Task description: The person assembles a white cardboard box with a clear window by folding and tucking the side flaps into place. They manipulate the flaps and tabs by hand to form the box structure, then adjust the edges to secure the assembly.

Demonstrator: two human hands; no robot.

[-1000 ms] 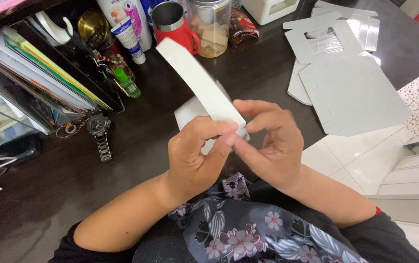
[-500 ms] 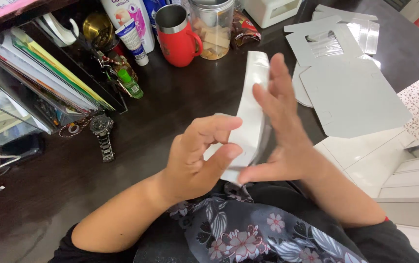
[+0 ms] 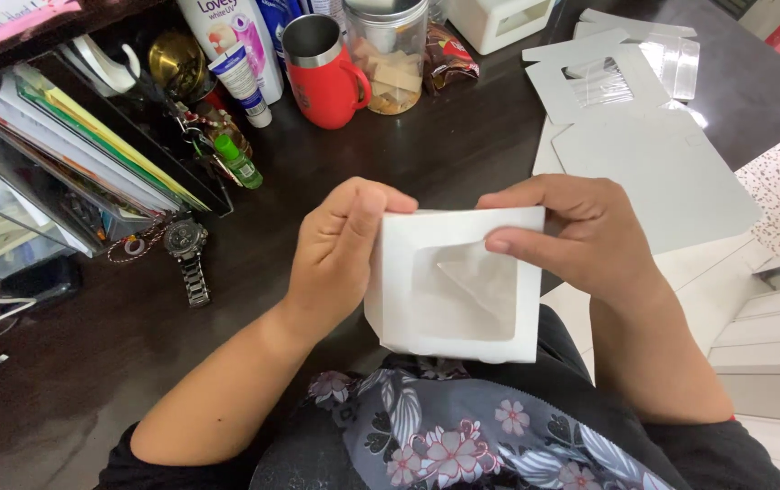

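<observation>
Holding: both hands grip a white window box (image 3: 453,286) above the person's lap, at the near edge of the dark table (image 3: 462,154)
Left hand: the left hand (image 3: 340,249) is closed on the box's left edge, thumb on the front panel, fingers curled behind
Right hand: the right hand (image 3: 589,236) is closed on the box's upper right corner, with the forefinger stretched left across the front above the clear window
Box: the white window box is partly folded, its square clear-film window faces the camera, and a folded flap shows through the film
Far right: flat white box blanks (image 3: 653,168) lie stacked on the table, well apart from the hands, some with clear windows
Far middle: a red mug (image 3: 326,82) stands just beside a clear jar (image 3: 394,59), and a white lotion bottle (image 3: 226,36) stands to the left of the mug
Left: a wristwatch (image 3: 188,259) lies flat on the table near the left forearm, with a rack of papers and folders (image 3: 72,154) beyond it
Near: a dark floral garment (image 3: 462,436) covers the lap beneath the box
</observation>
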